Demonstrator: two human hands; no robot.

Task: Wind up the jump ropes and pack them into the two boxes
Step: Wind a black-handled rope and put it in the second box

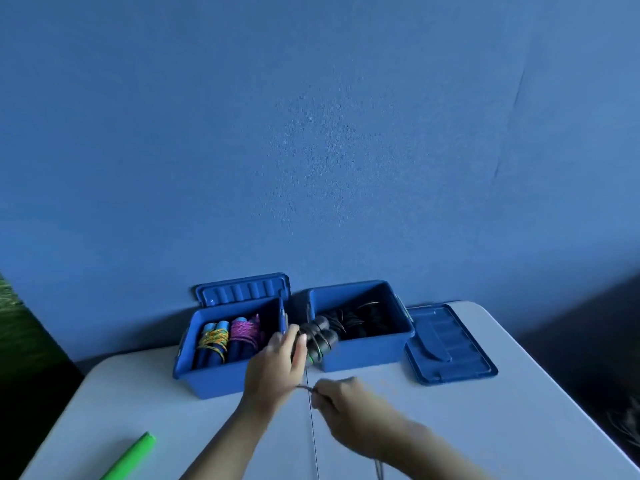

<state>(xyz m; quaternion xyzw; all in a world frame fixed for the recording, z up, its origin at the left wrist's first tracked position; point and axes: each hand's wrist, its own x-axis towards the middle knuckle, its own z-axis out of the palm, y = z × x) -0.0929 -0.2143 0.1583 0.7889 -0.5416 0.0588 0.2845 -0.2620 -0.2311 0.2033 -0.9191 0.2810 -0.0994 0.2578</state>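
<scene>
My left hand grips a pair of black jump-rope handles with dark cord wound round them, held between the two blue boxes. My right hand, blurred, pinches the loose end of that cord just below the bundle. The left blue box holds wound ropes: a yellow one and a pink one on blue handles. The right blue box holds dark wound ropes.
The left box's lid stands against the blue wall behind it. The right box's lid lies flat on the white table to the right. A green handle lies at the table's near left.
</scene>
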